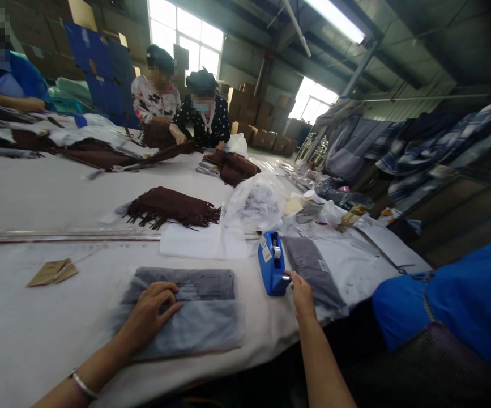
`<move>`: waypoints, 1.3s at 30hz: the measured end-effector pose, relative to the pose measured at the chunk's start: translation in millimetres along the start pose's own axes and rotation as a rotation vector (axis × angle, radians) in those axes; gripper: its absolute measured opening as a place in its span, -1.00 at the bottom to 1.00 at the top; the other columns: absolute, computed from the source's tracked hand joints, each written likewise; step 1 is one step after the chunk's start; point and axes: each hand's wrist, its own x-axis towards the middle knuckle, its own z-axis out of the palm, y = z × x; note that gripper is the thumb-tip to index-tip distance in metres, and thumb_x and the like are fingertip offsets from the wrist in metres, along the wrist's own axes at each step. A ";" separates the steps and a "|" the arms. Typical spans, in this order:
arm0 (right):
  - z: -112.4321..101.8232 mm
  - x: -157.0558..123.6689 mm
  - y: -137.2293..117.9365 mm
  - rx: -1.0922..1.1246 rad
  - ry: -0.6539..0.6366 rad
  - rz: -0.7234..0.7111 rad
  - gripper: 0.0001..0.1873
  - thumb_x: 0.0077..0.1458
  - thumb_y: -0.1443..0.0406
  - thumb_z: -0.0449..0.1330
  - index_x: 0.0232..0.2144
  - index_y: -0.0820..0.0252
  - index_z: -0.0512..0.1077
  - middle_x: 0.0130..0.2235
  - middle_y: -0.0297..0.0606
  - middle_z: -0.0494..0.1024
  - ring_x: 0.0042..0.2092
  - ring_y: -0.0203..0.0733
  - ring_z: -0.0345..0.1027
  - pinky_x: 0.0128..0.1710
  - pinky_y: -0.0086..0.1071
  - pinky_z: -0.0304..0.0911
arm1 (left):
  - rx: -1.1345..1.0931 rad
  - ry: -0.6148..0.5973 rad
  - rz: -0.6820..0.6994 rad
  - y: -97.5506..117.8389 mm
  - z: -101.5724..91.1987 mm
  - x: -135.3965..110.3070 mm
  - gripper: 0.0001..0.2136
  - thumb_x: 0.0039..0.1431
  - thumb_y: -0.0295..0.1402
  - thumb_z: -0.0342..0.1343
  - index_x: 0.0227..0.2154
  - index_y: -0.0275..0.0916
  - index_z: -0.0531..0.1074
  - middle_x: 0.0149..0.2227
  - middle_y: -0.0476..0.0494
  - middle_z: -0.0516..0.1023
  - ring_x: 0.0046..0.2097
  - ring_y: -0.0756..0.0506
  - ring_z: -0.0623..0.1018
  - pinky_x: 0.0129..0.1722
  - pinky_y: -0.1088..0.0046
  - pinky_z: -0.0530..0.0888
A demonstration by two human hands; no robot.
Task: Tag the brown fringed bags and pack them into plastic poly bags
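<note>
My left hand rests on a folded grey garment in a clear plastic bag, fingers bent and thumb apart from them. Just right of this packet stands a blue tape dispenser with a roll of clear tape. At the dispenser's near cutting end, my right hand has its fingertips closed on the tape end, which is barely visible. A second bagged dark grey garment lies beyond my right hand, beside the dispenser.
Brown fringed cloth and a crumpled plastic bag lie farther back. Tan paper tags lie at left. Co-workers handle brown cloth across the white-covered table. A person's blue garment is close at right.
</note>
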 end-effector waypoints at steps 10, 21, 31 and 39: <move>-8.7 -21.5 10.9 -0.011 0.139 0.002 -0.45 0.06 -0.04 0.02 -0.17 0.29 0.47 -0.07 -0.05 0.50 0.02 -0.04 0.28 0.05 -0.22 0.12 | -0.012 -0.005 -0.005 2.0 -1.2 -1.0 -0.80 0.17 -0.20 0.09 -0.47 -0.21 0.39 -0.14 -0.14 0.45 -0.03 -0.19 0.39 0.00 0.21 0.31; 3.0 -42.1 18.9 -0.052 0.097 -0.054 -0.57 0.05 0.00 0.06 -0.36 0.21 0.52 -0.05 -0.08 0.49 0.07 -0.02 0.24 0.09 -0.18 0.08 | -0.031 -0.011 -0.008 2.4 -0.4 -4.1 -0.82 0.18 -0.23 0.08 -0.45 -0.21 0.37 -0.13 -0.14 0.45 -0.04 -0.17 0.39 0.00 0.23 0.29; -5.2 -0.7 1.5 -0.041 0.011 -0.079 -0.47 0.10 0.01 -0.01 -0.08 0.27 0.43 -0.16 -0.08 0.53 -0.08 -0.09 0.35 -0.01 -0.19 0.19 | -0.035 -0.013 -0.016 6.3 -2.5 -2.7 -0.83 0.16 -0.27 0.10 -0.48 -0.23 0.36 -0.14 -0.13 0.46 -0.03 -0.16 0.39 -0.01 0.27 0.29; 0.2 -48.3 -2.3 -0.008 0.046 -0.070 -0.33 0.09 0.06 0.08 0.19 0.24 0.14 -0.33 -0.22 0.55 -0.03 -0.09 0.34 0.04 -0.17 0.15 | -0.041 -0.016 -0.049 9.6 -3.8 -5.1 -0.85 0.16 -0.31 0.13 -0.47 -0.23 0.38 -0.13 -0.13 0.47 -0.03 -0.15 0.38 -0.02 0.27 0.26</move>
